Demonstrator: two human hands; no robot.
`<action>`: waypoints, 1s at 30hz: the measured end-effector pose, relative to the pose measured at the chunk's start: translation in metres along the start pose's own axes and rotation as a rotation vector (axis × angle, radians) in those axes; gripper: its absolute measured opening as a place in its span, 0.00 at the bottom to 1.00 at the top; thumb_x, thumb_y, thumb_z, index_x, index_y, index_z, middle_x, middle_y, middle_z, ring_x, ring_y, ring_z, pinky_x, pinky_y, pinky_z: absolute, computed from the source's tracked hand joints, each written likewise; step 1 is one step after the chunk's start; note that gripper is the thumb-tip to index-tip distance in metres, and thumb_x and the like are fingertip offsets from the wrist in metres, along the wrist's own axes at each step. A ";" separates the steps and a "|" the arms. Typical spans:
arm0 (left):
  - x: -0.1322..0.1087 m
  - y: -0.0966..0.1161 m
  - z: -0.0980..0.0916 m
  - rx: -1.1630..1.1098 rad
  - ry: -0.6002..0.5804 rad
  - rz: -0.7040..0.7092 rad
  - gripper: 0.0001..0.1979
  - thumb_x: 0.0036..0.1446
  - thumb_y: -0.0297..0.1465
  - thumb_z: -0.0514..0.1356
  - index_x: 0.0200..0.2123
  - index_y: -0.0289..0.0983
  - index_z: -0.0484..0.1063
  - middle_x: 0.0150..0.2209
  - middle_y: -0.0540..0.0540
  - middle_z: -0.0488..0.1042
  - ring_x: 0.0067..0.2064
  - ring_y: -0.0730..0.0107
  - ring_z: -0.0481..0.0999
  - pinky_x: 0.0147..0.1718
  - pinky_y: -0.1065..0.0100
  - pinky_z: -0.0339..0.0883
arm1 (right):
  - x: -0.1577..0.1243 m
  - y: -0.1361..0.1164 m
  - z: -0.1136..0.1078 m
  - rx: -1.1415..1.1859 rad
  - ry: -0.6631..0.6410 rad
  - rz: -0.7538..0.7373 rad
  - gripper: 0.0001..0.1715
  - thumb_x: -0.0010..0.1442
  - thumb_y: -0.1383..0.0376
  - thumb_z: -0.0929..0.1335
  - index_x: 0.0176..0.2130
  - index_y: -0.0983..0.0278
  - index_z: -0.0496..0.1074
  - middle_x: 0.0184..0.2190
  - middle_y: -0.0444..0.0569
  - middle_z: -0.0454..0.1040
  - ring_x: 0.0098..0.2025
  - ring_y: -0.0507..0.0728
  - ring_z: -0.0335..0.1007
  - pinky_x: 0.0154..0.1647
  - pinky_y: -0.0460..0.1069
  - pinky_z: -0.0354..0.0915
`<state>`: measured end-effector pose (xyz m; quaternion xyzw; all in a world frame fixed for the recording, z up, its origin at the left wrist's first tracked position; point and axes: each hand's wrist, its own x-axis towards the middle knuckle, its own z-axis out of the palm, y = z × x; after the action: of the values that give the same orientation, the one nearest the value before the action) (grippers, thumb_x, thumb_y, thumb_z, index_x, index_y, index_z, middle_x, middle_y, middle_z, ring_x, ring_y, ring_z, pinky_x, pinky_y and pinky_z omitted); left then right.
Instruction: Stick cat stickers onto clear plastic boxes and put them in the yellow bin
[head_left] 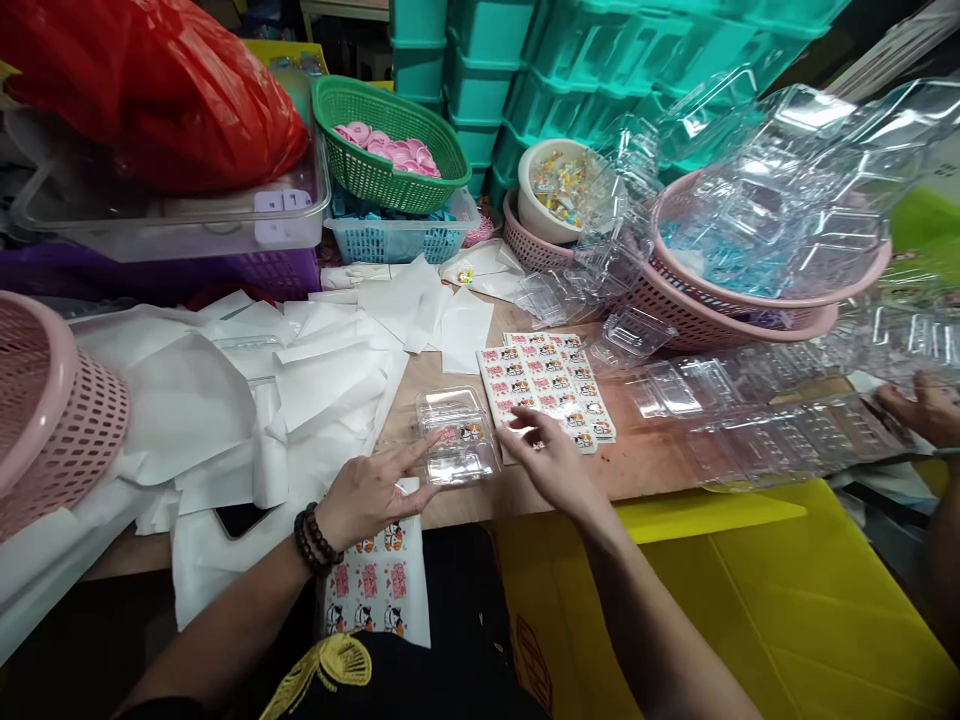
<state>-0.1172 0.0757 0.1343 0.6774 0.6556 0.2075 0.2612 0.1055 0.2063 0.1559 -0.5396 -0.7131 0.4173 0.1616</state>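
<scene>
A clear plastic clamshell box (459, 465) lies on the wooden table, bearing a cat sticker (471, 433). My left hand (375, 495), with dark beads at the wrist, touches the box: its index finger rests on the sticker area, and the thumb sits apart by the near left corner. Just right of the box is my right hand (551, 460), fingers apart and slightly curled, over the edge of a stack of sticker sheets (536, 375). I cannot see anything held in it. Beneath my left wrist, another sticker sheet (375, 580) hangs over my lap, partly covered.
White backing papers (330, 385) cover the left side, beside a pink basket (75, 430). Clear packages (765, 435) spread rightward under heaped pink baskets (757, 300). A green basket (390, 185) holds pink pieces. Another person's hand (926, 405) is at the far right.
</scene>
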 end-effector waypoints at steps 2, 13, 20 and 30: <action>0.000 -0.001 0.002 -0.022 0.010 0.005 0.33 0.61 0.42 0.62 0.68 0.48 0.58 0.44 0.50 0.82 0.39 0.65 0.82 0.39 0.68 0.76 | -0.013 0.011 0.017 0.079 -0.102 -0.047 0.38 0.49 0.50 0.74 0.55 0.62 0.68 0.46 0.52 0.73 0.42 0.58 0.71 0.42 0.53 0.69; -0.004 0.000 -0.004 -0.129 0.011 -0.015 0.33 0.61 0.43 0.60 0.67 0.47 0.58 0.36 0.53 0.79 0.30 0.72 0.78 0.37 0.70 0.72 | -0.043 0.002 0.024 -0.156 0.242 0.050 0.11 0.64 0.60 0.62 0.43 0.61 0.68 0.36 0.52 0.78 0.33 0.60 0.75 0.32 0.52 0.65; -0.022 0.002 -0.027 -0.416 0.325 -0.204 0.34 0.58 0.44 0.62 0.64 0.36 0.64 0.20 0.58 0.64 0.21 0.77 0.64 0.27 0.73 0.64 | -0.057 -0.001 0.019 -1.050 0.349 -0.765 0.19 0.65 0.73 0.60 0.48 0.62 0.74 0.46 0.55 0.78 0.39 0.59 0.70 0.30 0.52 0.57; -0.032 -0.001 -0.022 -0.656 0.980 -0.285 0.17 0.57 0.39 0.65 0.45 0.35 0.76 0.18 0.59 0.61 0.20 0.79 0.62 0.25 0.75 0.59 | -0.055 -0.006 0.063 -0.892 0.127 -1.034 0.22 0.61 0.73 0.64 0.55 0.67 0.70 0.53 0.60 0.73 0.45 0.62 0.66 0.39 0.54 0.63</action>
<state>-0.1330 0.0455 0.1527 0.2926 0.6857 0.6496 0.1492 0.0790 0.1296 0.1352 -0.1684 -0.9719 -0.0795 0.1439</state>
